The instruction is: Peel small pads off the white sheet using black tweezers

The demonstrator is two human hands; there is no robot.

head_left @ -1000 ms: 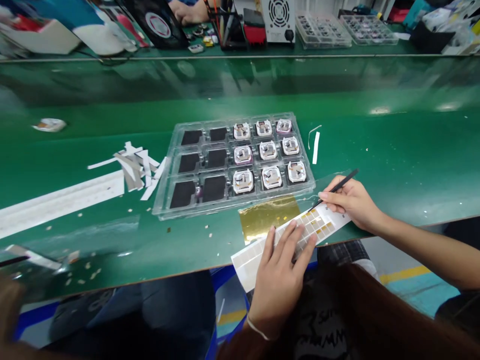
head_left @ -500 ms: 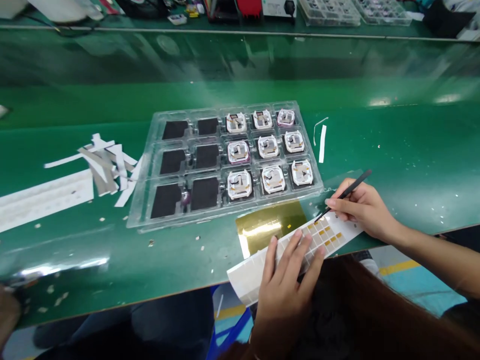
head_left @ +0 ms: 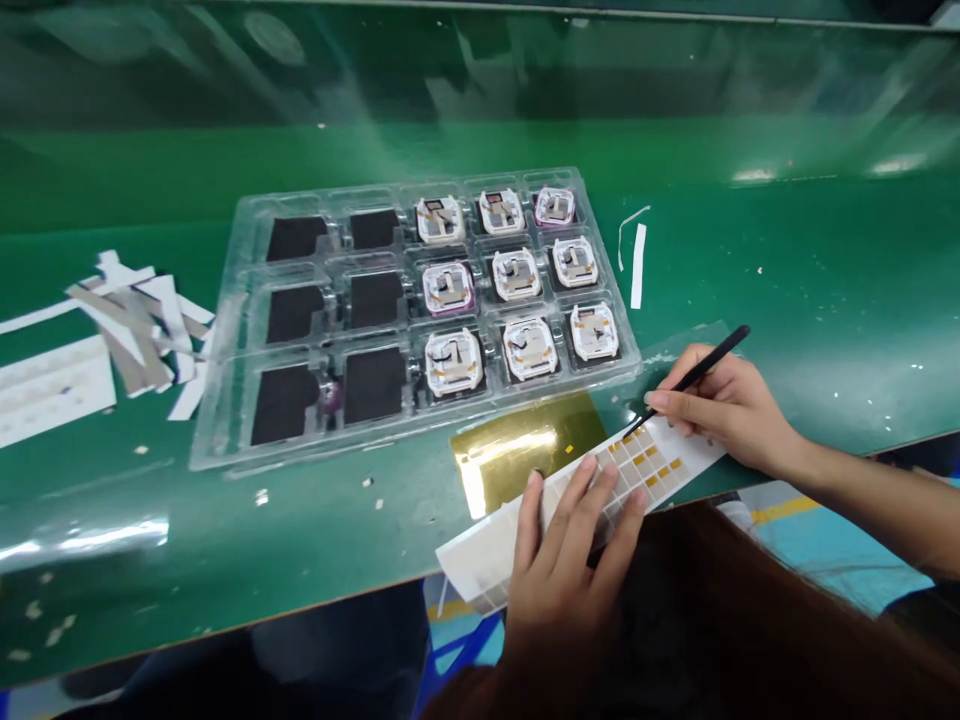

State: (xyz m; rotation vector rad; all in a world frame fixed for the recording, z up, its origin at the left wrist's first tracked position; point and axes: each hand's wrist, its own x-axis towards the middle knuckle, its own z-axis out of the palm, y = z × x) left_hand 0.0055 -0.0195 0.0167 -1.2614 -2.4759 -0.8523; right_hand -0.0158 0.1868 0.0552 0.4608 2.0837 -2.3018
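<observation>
My left hand (head_left: 574, 555) lies with fingers spread flat on a white sheet (head_left: 472, 560) of grey square pieces, pressing it at the table's front edge. My right hand (head_left: 731, 410) pinches black tweezers (head_left: 712, 359), their tip touching or just above the sheet's upper edge. Several of the squares carry small amber strips (head_left: 650, 481). A glossy amber film (head_left: 499, 450) lies just behind the sheet, partly under it, with one small loose amber piece (head_left: 569, 449) on it. Whether the tweezer tip holds a strip is too small to tell.
Behind the film stands a clear plastic tray (head_left: 217, 400), with several white watch-like frames (head_left: 454, 362) in its right-hand pockets and black pads at left. Paper strips (head_left: 176, 330) pile up at far left beside a white sheet (head_left: 56, 390). A white strip (head_left: 638, 266) lies right of the tray.
The camera view has tilted down and shifted, so the tray appears larger and further left. The tweezers stay at the sheet's upper edge with little movement; my left hand stays on the sheet.
</observation>
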